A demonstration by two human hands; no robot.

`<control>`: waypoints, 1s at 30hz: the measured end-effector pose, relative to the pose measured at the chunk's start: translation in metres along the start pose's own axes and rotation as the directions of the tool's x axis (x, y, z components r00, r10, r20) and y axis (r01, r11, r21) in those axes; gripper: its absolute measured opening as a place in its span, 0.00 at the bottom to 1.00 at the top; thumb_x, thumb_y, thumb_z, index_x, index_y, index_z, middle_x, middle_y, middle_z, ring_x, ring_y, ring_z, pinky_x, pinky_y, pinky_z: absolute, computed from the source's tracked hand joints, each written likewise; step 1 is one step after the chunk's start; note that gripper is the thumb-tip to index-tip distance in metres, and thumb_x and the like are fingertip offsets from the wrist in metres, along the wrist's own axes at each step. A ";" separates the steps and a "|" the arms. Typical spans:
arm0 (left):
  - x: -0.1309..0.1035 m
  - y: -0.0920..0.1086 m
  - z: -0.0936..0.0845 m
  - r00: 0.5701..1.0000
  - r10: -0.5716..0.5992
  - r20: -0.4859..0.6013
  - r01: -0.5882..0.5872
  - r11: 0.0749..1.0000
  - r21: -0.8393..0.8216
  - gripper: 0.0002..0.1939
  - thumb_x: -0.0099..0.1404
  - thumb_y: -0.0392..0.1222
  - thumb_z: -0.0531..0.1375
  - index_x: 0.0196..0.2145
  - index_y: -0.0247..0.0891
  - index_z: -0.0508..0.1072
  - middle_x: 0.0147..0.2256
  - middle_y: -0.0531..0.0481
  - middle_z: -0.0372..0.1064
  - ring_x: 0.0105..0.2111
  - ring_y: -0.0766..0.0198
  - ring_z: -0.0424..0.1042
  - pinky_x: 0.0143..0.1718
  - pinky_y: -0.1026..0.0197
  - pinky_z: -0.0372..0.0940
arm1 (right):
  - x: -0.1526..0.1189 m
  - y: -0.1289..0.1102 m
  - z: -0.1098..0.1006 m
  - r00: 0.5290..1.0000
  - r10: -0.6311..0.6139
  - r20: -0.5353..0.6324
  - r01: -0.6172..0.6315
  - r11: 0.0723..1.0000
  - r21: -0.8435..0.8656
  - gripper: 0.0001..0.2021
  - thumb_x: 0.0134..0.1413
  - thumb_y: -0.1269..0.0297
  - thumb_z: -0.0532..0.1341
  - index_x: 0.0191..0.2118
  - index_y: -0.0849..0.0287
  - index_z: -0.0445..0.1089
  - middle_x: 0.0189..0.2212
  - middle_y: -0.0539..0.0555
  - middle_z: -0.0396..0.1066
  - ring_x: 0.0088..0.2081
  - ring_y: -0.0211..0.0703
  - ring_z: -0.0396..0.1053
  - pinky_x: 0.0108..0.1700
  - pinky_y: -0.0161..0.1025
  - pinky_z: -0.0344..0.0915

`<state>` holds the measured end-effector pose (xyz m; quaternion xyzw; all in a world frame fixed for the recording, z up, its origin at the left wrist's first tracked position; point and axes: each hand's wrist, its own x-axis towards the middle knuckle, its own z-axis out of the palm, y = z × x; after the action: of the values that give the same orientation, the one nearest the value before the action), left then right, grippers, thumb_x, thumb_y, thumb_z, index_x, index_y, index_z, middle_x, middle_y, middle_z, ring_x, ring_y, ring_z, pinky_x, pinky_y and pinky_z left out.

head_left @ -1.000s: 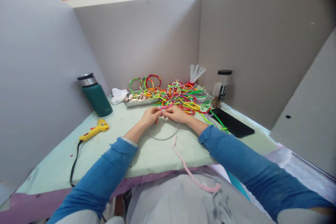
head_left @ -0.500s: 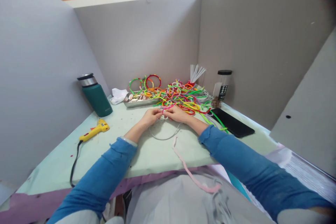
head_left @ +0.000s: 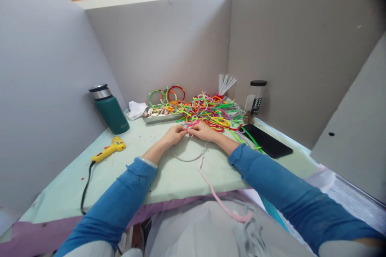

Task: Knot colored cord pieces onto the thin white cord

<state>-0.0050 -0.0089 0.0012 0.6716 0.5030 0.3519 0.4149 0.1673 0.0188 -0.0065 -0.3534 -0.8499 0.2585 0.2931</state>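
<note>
My left hand [head_left: 175, 134] and my right hand [head_left: 204, 131] meet over the middle of the table, both closed in a pinch, fingertips nearly touching. Between them a bright pink pipe cleaner [head_left: 195, 123] curves up from the fingertips, on my right hand's side. A thin grey ring [head_left: 188, 161] hangs toward me, its lower arc resting on or just above the tabletop. Its upper part runs under my fingers, so how the pink piece meets it is hidden. A pale pink fuzzy strip [head_left: 212, 188] lies nearer me, draped over the table edge onto my lap.
Behind my hands lies a heap of coloured pipe cleaners [head_left: 208, 106] beside a metal tray [head_left: 163, 119] of shells. On the left are a yellow glue gun [head_left: 107, 151] and a green bottle [head_left: 112, 114]. A black phone [head_left: 268, 141] and a clear jar [head_left: 255, 98] stand right.
Almost nothing differs. Both hands keep their pinch in the same place, and the grey ring's lower arc has shifted very slightly.
</note>
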 end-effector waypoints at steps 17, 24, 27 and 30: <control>-0.002 0.003 0.001 1.000 0.006 0.006 -0.006 1.000 0.028 0.13 0.55 0.49 0.60 0.28 0.37 0.65 0.12 0.62 0.46 0.09 0.76 0.45 0.12 0.70 0.42 | 0.002 0.006 0.002 1.000 -0.012 0.010 0.012 0.999 0.030 0.24 0.53 0.47 0.51 0.28 0.65 0.72 0.16 0.48 0.62 0.20 0.31 0.57 0.24 0.30 0.51; -0.001 -0.001 -0.001 0.997 0.049 0.063 -0.053 0.997 0.059 0.14 0.57 0.52 0.58 0.30 0.37 0.67 0.12 0.60 0.48 0.09 0.75 0.47 0.11 0.69 0.43 | 0.001 0.002 0.001 1.000 -0.021 0.023 0.020 0.998 0.063 0.26 0.54 0.45 0.49 0.27 0.65 0.71 0.17 0.49 0.62 0.20 0.32 0.58 0.24 0.30 0.52; -0.001 -0.001 -0.001 0.997 0.056 0.056 -0.059 0.996 0.067 0.14 0.57 0.52 0.58 0.31 0.37 0.68 0.13 0.60 0.50 0.09 0.75 0.48 0.11 0.69 0.43 | 0.000 0.000 0.000 1.000 -0.019 0.020 0.017 0.998 0.056 0.26 0.54 0.45 0.49 0.27 0.65 0.71 0.17 0.49 0.62 0.21 0.32 0.59 0.25 0.30 0.53; 0.000 -0.001 0.000 0.998 0.047 0.044 -0.050 0.997 0.064 0.14 0.56 0.51 0.59 0.32 0.36 0.68 0.12 0.60 0.51 0.09 0.75 0.48 0.11 0.69 0.43 | 0.000 0.000 0.001 1.000 -0.007 -0.003 0.007 0.999 0.049 0.27 0.54 0.45 0.48 0.27 0.65 0.71 0.17 0.49 0.62 0.21 0.33 0.59 0.25 0.31 0.52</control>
<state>-0.0058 -0.0090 0.0002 0.7040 0.4889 0.3308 0.3948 0.1664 0.0188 -0.0066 -0.3435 -0.8441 0.2779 0.3038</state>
